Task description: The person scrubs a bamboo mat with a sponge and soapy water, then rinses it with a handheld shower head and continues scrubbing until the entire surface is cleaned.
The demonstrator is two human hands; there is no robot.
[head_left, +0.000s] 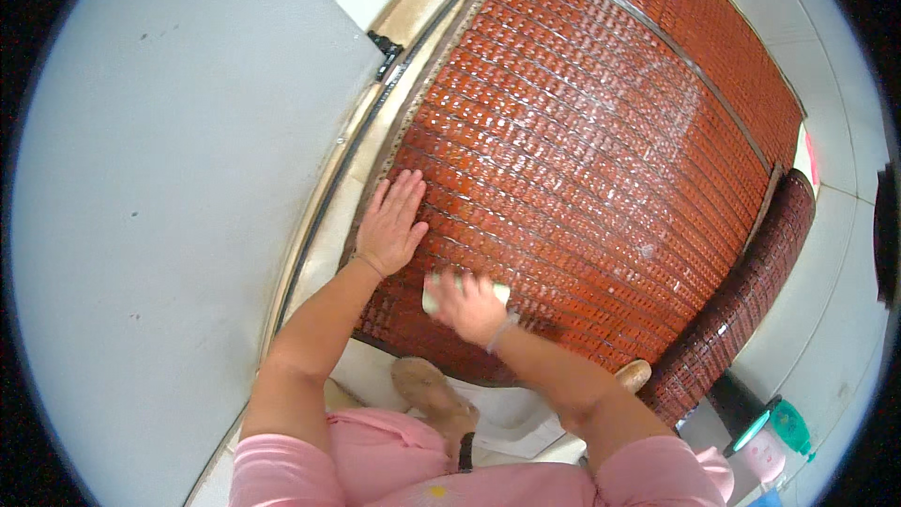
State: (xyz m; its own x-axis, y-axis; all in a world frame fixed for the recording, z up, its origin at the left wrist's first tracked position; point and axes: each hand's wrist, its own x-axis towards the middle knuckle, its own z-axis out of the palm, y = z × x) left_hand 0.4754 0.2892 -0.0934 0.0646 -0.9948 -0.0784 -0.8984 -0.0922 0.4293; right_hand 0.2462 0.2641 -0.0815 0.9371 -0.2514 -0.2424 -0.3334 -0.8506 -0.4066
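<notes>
A reddish-brown mat of small tiles (572, 141) lies spread across the floor, wet and shiny, with whitish suds in patches. Close to its left border, my left hand (392, 223) rests flat on it with the fingers stretched out. My right hand (466, 305) is a short way to the right and nearer me, pressing a pale, flat block (500, 293) onto the mat. The fingers cover most of that block and are slightly blurred, so its exact kind cannot be made out.
At the right, part of the mat is rolled up (741, 291). A large grey panel (178, 216) stands at the left. Near my feet (427, 385) is a white surface (511, 413). A teal-and-pink container (765, 451) sits at the lower right on pale tiles.
</notes>
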